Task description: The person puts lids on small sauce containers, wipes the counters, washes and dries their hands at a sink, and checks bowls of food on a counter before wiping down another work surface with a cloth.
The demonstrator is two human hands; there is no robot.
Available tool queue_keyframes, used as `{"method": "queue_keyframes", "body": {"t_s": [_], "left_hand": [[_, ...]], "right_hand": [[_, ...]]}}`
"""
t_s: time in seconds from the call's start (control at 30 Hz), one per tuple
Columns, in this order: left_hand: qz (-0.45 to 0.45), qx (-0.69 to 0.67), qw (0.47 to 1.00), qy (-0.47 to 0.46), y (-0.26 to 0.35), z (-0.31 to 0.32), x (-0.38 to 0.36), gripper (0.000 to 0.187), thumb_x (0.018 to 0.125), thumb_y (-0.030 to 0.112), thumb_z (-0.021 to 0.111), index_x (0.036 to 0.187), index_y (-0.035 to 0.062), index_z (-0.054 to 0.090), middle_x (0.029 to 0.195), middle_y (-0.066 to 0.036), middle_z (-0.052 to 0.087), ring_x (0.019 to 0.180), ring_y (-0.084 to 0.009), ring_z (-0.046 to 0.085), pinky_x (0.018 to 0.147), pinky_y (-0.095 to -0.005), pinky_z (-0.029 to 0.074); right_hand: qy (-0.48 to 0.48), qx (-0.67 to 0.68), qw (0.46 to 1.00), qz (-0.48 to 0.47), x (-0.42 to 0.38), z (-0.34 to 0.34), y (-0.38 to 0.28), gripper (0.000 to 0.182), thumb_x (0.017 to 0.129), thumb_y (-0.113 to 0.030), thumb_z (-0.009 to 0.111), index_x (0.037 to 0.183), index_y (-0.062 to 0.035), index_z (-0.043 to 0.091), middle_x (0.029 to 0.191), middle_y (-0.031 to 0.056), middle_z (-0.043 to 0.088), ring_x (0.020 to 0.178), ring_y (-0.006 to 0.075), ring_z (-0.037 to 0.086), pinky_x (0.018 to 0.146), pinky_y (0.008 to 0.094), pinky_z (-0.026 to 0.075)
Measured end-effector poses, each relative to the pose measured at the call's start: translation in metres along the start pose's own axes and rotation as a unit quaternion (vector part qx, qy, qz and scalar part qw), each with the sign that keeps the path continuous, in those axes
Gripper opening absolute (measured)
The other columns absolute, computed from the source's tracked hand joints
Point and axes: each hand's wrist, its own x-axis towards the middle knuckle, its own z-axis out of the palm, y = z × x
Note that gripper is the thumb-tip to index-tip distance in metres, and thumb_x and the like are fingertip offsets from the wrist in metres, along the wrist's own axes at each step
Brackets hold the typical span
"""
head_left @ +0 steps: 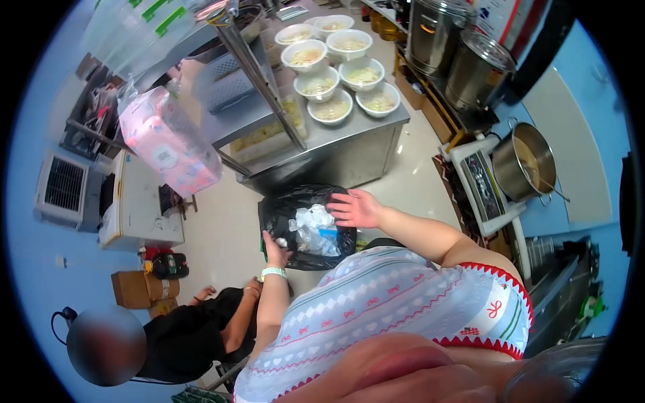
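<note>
Below the end of the steel counter stands a bin lined with a black bag [272,215], holding crumpled white and blue waste [316,228]. My right hand [356,208] is over the bag's right edge, palm showing, fingers spread and empty. At the left side of the bag is my left hand [276,251], its fingers apart and partly over the rim; nothing shows in it. A pale band circles my left wrist. Several white bowls of food [329,106] stand in rows on the counter [342,149] beyond the bin.
A co-worker in black [181,336] sits or crouches at the lower left, hands close to my left forearm. A pink tissue pack [168,141] hangs at the counter's left. On the right are a large pot [524,161] with a ladle and tall steel pots [477,70]. Cardboard boxes [131,289] stand left.
</note>
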Motion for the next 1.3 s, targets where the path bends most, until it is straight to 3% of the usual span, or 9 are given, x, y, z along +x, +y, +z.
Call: {"method": "queue_keyframes", "body": {"t_s": [0.03,0.37,0.5,0.77,0.93,1.03,1.13,1.23,1.3], "left_hand": [[-0.011,0.011,0.996,-0.089,-0.006,-0.01,0.018,0.113,0.074,0.085,0.04,0.152,0.019,-0.008,0.159,-0.01,-0.01,0.143,-0.0458,-0.007,0.108,-0.0679,0.003],[0.058,0.106,0.917,-0.379,-0.074,0.139,-0.081,0.061,0.094,0.035,0.051,0.149,0.0215,0.029,0.156,-0.004,0.02,0.139,-0.0299,0.027,0.108,-0.0491,0.027],[0.27,0.066,0.693,-0.665,0.012,0.259,-0.261,0.073,0.093,0.048,0.05,0.151,0.0117,0.023,0.159,-0.009,0.016,0.144,-0.0297,0.02,0.115,-0.0483,0.019],[0.479,-0.093,0.402,-0.775,0.031,0.37,-0.444,0.051,0.102,0.043,0.027,0.151,0.0319,0.015,0.156,0.022,0.008,0.147,-0.017,-0.002,0.108,-0.0692,-0.012],[0.155,-0.31,0.482,-0.805,0.001,0.45,-0.469,0.088,0.093,0.066,0.025,0.142,-0.0057,0.021,0.15,-0.023,0.025,0.137,-0.0441,0.028,0.113,-0.0538,0.024],[-0.593,-0.559,0.203,-0.543,0.006,0.471,-0.478,0.059,0.097,0.052,0.036,0.148,0.0279,0.018,0.156,-0.002,0.021,0.141,-0.0448,0.011,0.113,-0.0619,0.013],[-0.857,-0.501,-0.115,0.026,0.009,0.507,-0.431,0.061,0.096,0.05,0.043,0.147,0.0234,0.023,0.154,-0.008,0.023,0.141,-0.0456,0.012,0.112,-0.0612,0.014],[-0.519,-0.319,-0.393,0.689,0.038,0.545,-0.364,0.074,0.093,0.048,0.05,0.139,-0.0085,0.037,0.146,-0.031,0.031,0.135,-0.0454,0.032,0.11,-0.0509,0.025],[-0.47,-0.527,-0.427,0.565,0.031,0.547,-0.315,0.067,0.096,0.042,0.048,0.141,-0.0063,0.035,0.146,-0.024,0.037,0.131,-0.037,0.041,0.109,-0.0413,0.031]], "right_hand": [[0.025,0.004,0.999,-0.023,-0.016,-0.012,0.004,0.05,0.097,-0.04,0.036,0.139,-0.014,0.044,0.14,0.0119,0.049,0.121,0.0311,0.052,0.102,0.0498,0.039],[0.317,0.189,0.905,-0.212,-0.201,-0.152,0.054,0.038,0.093,-0.025,0.037,0.124,-0.0115,0.052,0.121,0.0126,0.063,0.101,0.0263,0.061,0.092,0.0461,0.046],[0.349,0.15,0.894,-0.237,-0.259,-0.183,0.048,0.037,0.093,-0.026,0.039,0.123,-0.0112,0.054,0.118,0.0123,0.063,0.1,0.0234,0.062,0.089,0.0413,0.048],[0.306,-0.646,0.699,0.028,-0.33,-0.168,-0.045,0.03,0.092,-0.028,0.054,0.103,-0.0062,0.071,0.102,0.0117,0.069,0.096,0.0178,0.062,0.083,0.0313,0.047],[0.192,-0.678,0.71,0.01,-0.396,-0.175,-0.132,0.029,0.092,-0.021,0.058,0.114,-0.005,0.066,0.115,0.0148,0.065,0.104,0.0233,0.062,0.09,0.0323,0.048],[0.137,-0.691,0.709,0.039,-0.401,-0.169,-0.165,0.035,0.092,-0.02,0.058,0.124,-0.0062,0.059,0.117,0.0133,0.065,0.107,0.023,0.06,0.095,0.0326,0.045],[0.127,-0.662,0.735,0.073,-0.379,-0.181,-0.206,0.039,0.091,-0.019,0.059,0.128,-0.0069,0.056,0.12,0.0104,0.064,0.109,0.0197,0.059,0.098,0.0316,0.043],[0.051,-0.667,0.733,0.121,-0.359,-0.192,-0.255,0.038,0.089,-0.016,0.061,0.125,-0.007,0.059,0.117,0.0081,0.065,0.108,0.017,0.059,0.097,0.0306,0.043],[0.048,-0.649,0.744,0.148,-0.352,-0.185,-0.293,0.037,0.088,-0.014,0.062,0.124,-0.0068,0.06,0.115,0.0083,0.066,0.107,0.0162,0.059,0.096,0.0302,0.044]]}}
